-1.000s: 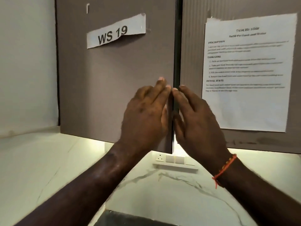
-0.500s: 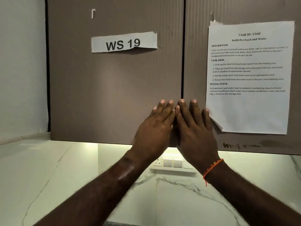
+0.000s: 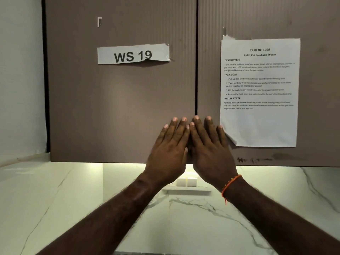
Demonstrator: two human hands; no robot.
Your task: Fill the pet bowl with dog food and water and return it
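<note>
Two brown wall cabinet doors fill the upper view, both closed flush. My left hand (image 3: 170, 150) lies flat on the lower inner corner of the left door (image 3: 119, 107). My right hand (image 3: 209, 150), with an orange thread at the wrist, lies flat on the right door (image 3: 207, 70) beside the seam. Both hands have straight fingers and hold nothing. No pet bowl, dog food or water is in view.
A paper label reading WS 19 (image 3: 133, 54) is taped to the left door and a printed task sheet (image 3: 259, 92) to the right one. Below the cabinet is a white marble wall with a socket and switch plate (image 3: 189, 183), lit from under the cabinet.
The left door stood slightly ajar with my fingertips at the seam; both doors are now closed and my palms rest flat against them. The view has shifted slightly.
</note>
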